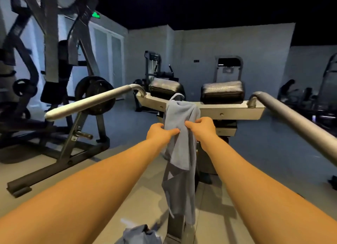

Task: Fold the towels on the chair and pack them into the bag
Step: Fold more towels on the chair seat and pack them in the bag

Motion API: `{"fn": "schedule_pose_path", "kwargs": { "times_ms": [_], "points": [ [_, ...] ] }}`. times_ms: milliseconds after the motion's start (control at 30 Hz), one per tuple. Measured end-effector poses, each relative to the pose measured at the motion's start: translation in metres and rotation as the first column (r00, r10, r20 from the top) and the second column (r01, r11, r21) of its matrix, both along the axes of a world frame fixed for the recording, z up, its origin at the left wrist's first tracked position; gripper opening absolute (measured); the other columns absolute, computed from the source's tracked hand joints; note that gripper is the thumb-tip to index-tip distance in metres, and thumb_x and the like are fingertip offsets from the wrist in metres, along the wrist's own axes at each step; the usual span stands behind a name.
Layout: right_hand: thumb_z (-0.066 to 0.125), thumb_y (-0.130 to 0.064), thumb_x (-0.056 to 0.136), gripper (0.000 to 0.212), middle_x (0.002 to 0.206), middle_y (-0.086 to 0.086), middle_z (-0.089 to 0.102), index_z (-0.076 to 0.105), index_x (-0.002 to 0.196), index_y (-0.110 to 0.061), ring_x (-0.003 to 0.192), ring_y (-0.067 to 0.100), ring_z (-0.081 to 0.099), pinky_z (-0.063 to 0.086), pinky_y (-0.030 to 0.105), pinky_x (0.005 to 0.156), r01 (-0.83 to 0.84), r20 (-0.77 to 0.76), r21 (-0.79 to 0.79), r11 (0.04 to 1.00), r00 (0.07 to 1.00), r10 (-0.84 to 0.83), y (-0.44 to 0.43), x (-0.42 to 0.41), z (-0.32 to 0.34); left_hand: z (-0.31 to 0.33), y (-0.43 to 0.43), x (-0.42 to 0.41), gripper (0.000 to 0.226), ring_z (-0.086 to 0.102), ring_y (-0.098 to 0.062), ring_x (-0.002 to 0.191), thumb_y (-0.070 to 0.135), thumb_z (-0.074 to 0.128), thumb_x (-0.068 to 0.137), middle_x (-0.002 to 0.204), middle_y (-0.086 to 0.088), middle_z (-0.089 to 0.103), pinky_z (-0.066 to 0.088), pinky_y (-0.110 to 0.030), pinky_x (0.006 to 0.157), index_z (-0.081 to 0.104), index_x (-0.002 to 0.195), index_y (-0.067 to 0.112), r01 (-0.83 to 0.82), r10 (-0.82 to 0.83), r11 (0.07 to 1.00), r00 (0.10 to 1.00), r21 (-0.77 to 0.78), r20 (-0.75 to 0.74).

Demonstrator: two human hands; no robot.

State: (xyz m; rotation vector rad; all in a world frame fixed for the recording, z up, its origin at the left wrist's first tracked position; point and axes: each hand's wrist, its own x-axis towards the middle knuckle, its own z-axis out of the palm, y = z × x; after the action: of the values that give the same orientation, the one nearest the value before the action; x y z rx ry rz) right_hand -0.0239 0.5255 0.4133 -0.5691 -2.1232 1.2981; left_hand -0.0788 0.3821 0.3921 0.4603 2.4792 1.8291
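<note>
Towel [179, 152] hangs draped over the machine's crossbar [228, 112]; left hand [158, 132] and right hand [202, 127] pinch its cloth side by side, fingers curled into it. Second towel [140, 234] lies crumpled at the bottom edge.

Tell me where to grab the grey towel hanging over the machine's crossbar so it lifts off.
Probably the upper part just below the crossbar, from the near side, where the left hand and right hand pinch it: most of the towel hangs toward you, only a short end drapes behind.
</note>
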Motion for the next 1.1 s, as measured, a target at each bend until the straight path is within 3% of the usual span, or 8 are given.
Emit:
{"fn": "schedule_pose_path", "kwargs": {
  "times_ms": [133, 367, 500, 567, 700, 833, 1033, 1100],
  "points": [
    [0.074, -0.035, 0.091, 0.029, 0.07, 0.004, 0.06, 0.065, 0.079, -0.01, 0.071, 0.023, 0.061, 0.053, 0.037, 0.063, 0.052, 0.056, 0.218, 0.975, 0.996, -0.066, 0.002, 0.002, 0.009, 0.004, -0.013, -0.005, 0.009, 0.071, -0.029, 0.092, 0.014, 0.084, 0.081, 0.091, -0.01, 0.075, 0.061, -0.046, 0.088, 0.076, 0.084, 0.011, -0.066, 0.064, 0.992, 0.998, 0.106, 0.02],
    [0.054, -0.006, 0.091, 0.02, 0.068, 0.006, 0.053, 0.058, 0.073, -0.012, 0.067, 0.024, 0.052, 0.047, 0.037, 0.06, 0.156, -0.097, 0.298, 0.942, 0.986, -0.132, -0.016, 0.019, 0.051, 0.063, -0.083, 0.025, 0.007, 0.066, -0.024, 0.085, 0.013, 0.071, 0.092, 0.088, -0.008, 0.075, 0.056, -0.037, 0.076, 0.078, 0.09, 0.012, -0.134, 0.164, 0.972, 0.975, 0.192, -0.147],
    [0.065, -0.007, 0.089, 0.025, 0.106, 0.002, 0.065, 0.067, 0.114, -0.006, 0.093, 0.021, 0.06, 0.055, 0.05, 0.086, -0.196, -0.091, 0.234, 0.952, 0.971, 0.222, -0.062, 0.031, 0.087, 0.107, -0.152, 0.06, 0.013, 0.065, -0.014, 0.08, 0.013, 0.067, 0.095, 0.087, -0.001, 0.074, 0.054, -0.027, 0.068, 0.078, 0.093, 0.018, -0.135, 0.175, 0.981, 0.93, 0.143, -0.322],
    [0.072, -0.021, 0.092, 0.045, 0.129, 0.001, 0.06, 0.059, 0.134, -0.013, 0.114, 0.02, 0.058, 0.047, 0.042, 0.098, -0.504, 0.065, 0.124, 0.855, 0.864, 0.5, -0.095, 0.041, 0.093, 0.125, -0.198, 0.077, 0.01, 0.069, -0.019, 0.084, 0.01, 0.068, 0.095, 0.09, -0.007, 0.075, 0.059, -0.032, 0.075, 0.078, 0.093, 0.013, -0.114, 0.137, 0.99, 0.926, 0.086, -0.351],
    [0.064, -0.054, 0.092, 0.065, 0.13, 0.013, 0.068, 0.047, 0.145, -0.022, 0.123, 0.029, 0.063, 0.042, 0.052, 0.111, -0.842, 0.374, -0.156, 0.516, 0.433, 0.82, -0.172, 0.048, 0.058, 0.138, -0.295, 0.111, 0.016, 0.07, -0.023, 0.092, 0.009, 0.062, 0.099, 0.103, -0.014, 0.076, 0.059, -0.036, 0.084, 0.078, 0.102, 0.009, -0.126, 0.082, 0.983, 0.952, -0.133, -0.295],
    [0.048, -0.047, 0.104, 0.052, 0.13, 0.024, 0.066, 0.046, 0.144, -0.014, 0.122, 0.036, 0.065, 0.047, 0.05, 0.104, -0.889, 0.25, -0.402, 0.219, 0.123, 0.96, -0.271, 0.05, 0.009, 0.124, -0.384, 0.151, 0.021, 0.07, -0.026, 0.102, 0.005, 0.056, 0.101, 0.111, -0.015, 0.074, 0.056, -0.031, 0.082, 0.075, 0.11, 0.004, -0.17, 0.123, 0.967, 0.964, -0.19, -0.237],
    [0.062, -0.06, 0.093, 0.057, 0.134, 0.017, 0.063, 0.059, 0.135, -0.022, 0.122, 0.031, 0.063, 0.05, 0.055, 0.105, -0.87, 0.133, -0.475, 0.136, 0.082, 0.988, -0.433, 0.059, -0.051, 0.102, -0.491, 0.211, 0.02, 0.071, -0.02, 0.089, 0.0, 0.052, 0.099, 0.099, -0.013, 0.072, 0.057, -0.027, 0.075, 0.069, 0.109, -0.003, -0.213, 0.192, 0.97, 0.966, -0.115, -0.171],
    [0.057, -0.065, 0.094, 0.052, 0.127, 0.017, 0.067, 0.074, 0.109, -0.018, 0.121, 0.033, 0.063, 0.045, 0.059, 0.108, -0.797, 0.009, -0.598, 0.084, 0.098, 0.995, -0.478, 0.069, -0.066, 0.094, -0.52, 0.229, 0.019, 0.071, -0.02, 0.09, 0.003, 0.052, 0.101, 0.102, -0.013, 0.072, 0.058, -0.029, 0.079, 0.07, 0.109, -0.002, -0.254, 0.234, 0.962, 0.957, -0.102, -0.169]
  ]
}}
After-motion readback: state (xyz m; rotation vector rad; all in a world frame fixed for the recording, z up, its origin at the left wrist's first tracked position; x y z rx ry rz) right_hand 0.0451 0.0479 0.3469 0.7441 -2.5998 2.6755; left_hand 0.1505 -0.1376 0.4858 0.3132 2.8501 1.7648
